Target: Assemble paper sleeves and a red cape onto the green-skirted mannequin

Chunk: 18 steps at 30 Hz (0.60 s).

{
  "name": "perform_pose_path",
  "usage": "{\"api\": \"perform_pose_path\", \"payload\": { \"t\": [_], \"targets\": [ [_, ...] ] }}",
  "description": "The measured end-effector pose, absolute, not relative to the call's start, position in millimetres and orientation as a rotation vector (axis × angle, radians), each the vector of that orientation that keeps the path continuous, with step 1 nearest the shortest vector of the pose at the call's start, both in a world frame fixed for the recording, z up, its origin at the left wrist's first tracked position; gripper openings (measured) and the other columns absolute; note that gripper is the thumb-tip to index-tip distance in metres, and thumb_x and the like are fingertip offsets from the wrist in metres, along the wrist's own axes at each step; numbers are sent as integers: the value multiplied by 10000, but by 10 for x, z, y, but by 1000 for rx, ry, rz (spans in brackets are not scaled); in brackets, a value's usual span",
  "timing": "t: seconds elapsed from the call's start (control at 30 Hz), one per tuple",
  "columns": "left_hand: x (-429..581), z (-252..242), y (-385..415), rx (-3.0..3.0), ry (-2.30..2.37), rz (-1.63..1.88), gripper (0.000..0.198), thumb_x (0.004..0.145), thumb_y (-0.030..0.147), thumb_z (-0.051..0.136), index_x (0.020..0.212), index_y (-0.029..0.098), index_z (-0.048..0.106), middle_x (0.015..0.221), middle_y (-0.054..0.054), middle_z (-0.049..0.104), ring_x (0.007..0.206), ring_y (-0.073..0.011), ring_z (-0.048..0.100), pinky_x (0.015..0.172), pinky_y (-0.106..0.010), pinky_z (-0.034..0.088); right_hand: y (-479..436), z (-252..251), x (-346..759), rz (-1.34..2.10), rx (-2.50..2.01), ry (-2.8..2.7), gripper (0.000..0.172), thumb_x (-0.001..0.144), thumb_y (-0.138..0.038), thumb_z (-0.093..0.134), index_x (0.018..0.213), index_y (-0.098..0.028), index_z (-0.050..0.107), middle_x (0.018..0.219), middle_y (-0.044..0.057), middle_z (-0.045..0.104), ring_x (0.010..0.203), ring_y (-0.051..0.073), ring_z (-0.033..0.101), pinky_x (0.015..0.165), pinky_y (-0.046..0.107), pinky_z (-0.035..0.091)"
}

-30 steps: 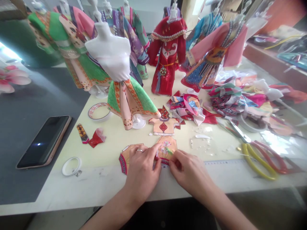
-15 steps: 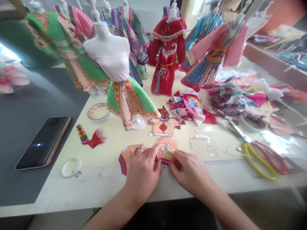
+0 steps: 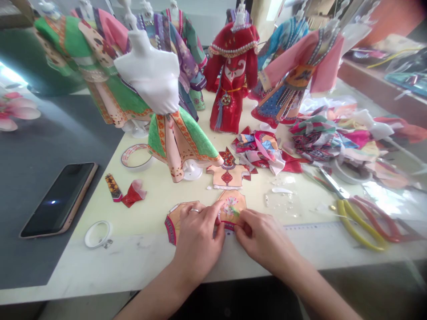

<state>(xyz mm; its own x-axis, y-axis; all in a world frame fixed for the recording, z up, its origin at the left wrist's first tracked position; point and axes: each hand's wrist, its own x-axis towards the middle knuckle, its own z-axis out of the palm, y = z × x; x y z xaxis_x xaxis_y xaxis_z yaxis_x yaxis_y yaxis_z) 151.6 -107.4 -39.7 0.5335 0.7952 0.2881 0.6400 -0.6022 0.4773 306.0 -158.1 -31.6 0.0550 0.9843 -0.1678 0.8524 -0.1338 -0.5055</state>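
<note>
In the head view, at lower centre, we saw a lotus-printed paper garment piece (image 3: 231,206) lying on the pale table (image 3: 100,266), with a second cut piece (image 3: 175,224) tucked beneath our left hand (image 3: 196,235). Neither looked joined into a finished form. Another cut paper bodice (image 3: 227,175) lay flat just above them, and a heap of printed scraps (image 3: 258,149) sat upper right of it, while dressed figures, among them a red gown (image 3: 230,75), already stood finished along the top of the frame.

Both forearms came in from the bottom edge. The left hand was half curled, its index finger stretched onto the lotus piece; we could not tell whether it gripped anything. Our right hand (image 3: 263,235) was curled tighter, its fingertips pinched on that piece's lower edge.
</note>
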Motion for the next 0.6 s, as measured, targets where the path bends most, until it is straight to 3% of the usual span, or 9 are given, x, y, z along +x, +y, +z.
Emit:
{"api": "perform_pose_path", "payload": {
  "t": [0.6],
  "targets": [
    [1504, -392, -1060, 2472, 1172, 645, 419, 759, 64, 557, 1165, 167, 561, 703, 8, 648, 764, -217, 551, 856, -429, 364, -1521, -292, 3068, 733, -2073, -1910, 189, 754, -136, 507, 597, -173, 411, 591, -22, 507, 520, 85, 415, 510, 245, 199]
  ]
}}
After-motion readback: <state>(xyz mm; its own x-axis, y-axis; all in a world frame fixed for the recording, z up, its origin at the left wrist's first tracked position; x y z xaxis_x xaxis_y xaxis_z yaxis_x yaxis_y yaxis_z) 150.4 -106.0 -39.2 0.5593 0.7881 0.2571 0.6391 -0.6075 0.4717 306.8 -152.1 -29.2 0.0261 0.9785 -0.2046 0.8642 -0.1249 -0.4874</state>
